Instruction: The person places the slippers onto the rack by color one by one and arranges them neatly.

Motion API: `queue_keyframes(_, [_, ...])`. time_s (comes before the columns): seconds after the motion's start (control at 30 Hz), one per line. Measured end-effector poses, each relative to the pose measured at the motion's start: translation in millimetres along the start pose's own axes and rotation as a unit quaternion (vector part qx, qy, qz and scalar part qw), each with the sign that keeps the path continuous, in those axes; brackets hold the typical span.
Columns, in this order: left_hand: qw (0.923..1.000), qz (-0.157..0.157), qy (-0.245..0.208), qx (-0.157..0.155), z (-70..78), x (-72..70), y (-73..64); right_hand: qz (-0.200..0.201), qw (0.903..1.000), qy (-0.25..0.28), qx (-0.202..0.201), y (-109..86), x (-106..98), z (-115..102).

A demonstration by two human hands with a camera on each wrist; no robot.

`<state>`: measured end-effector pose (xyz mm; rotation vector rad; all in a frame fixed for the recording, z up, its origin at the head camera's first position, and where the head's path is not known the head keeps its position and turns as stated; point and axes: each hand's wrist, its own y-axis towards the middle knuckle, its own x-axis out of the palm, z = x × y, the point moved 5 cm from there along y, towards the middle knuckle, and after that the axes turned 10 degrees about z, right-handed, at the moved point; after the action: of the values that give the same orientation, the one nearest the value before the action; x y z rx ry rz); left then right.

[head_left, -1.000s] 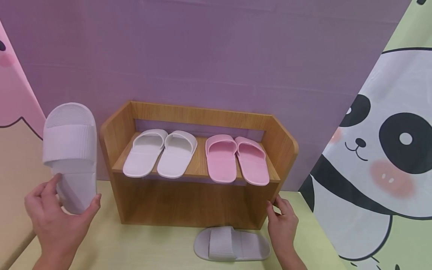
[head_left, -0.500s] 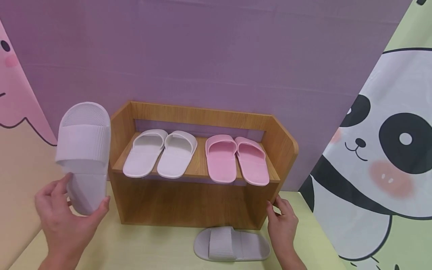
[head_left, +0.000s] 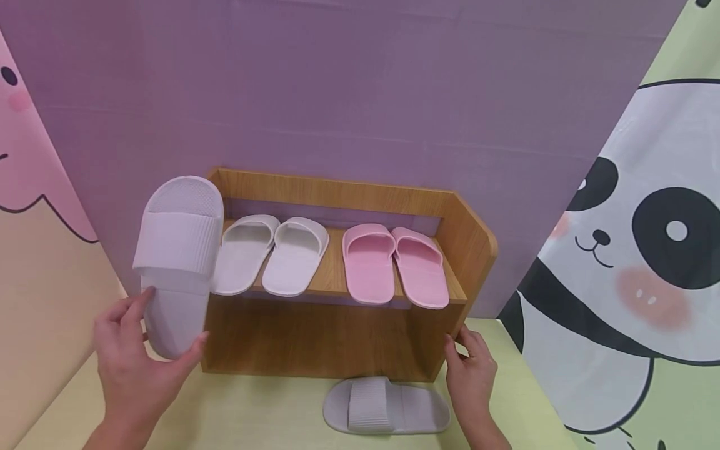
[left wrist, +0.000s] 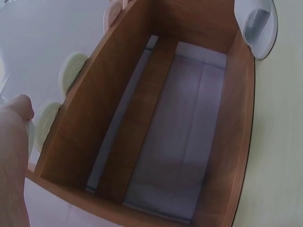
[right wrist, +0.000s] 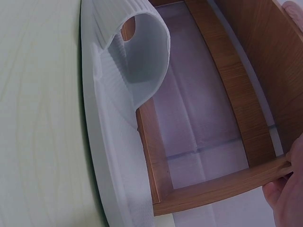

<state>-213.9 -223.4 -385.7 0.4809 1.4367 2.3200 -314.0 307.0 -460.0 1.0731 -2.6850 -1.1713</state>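
Note:
My left hand (head_left: pixel 137 359) grips a light grey-lilac slipper (head_left: pixel 180 250) by its heel end, toe pointing up, in front of the rack's left side. In the head view it overlaps the left edge of the wooden shoe rack (head_left: pixel 332 190). My right hand (head_left: pixel 472 369) pinches the front edge of the rack's right side panel, thumb inside, as the right wrist view also shows. A matching grey slipper (head_left: pixel 402 409) lies sideways on the table in front of the rack, near my right hand. On the upper shelf stand a white pair of slippers (head_left: pixel 292 269) and a pink pair (head_left: pixel 368 275).
The rack's lower compartment (left wrist: pixel 180 118) is open at the back, with a wooden crossbar. It stands on a pale yellow-green table (head_left: pixel 270 412). Behind hangs a purple backdrop (head_left: pixel 349 94); a panda-print sheet (head_left: pixel 635 262) is at right and a pink-and-beige print (head_left: pixel 39 250) at left.
My left hand has carried the grey slipper to the right, from beside the rack to in front of its left side. The right hand and the other slippers have stayed put.

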Motion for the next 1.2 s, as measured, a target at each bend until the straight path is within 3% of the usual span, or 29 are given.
queue_keyframes(0.63, [0.9975, -0.048, -0.039, 0.035, 19.1, 18.9, -16.9, 0.0, 1.0, -0.002, -0.005, 0.0, 2, 4])
queue_keyframes(1.2, [0.9859, -0.115, -0.083, 0.089, 26.5, 29.1, -25.2, 0.0, 1.0, -0.004, 0.001, 0.9, 3, 4])
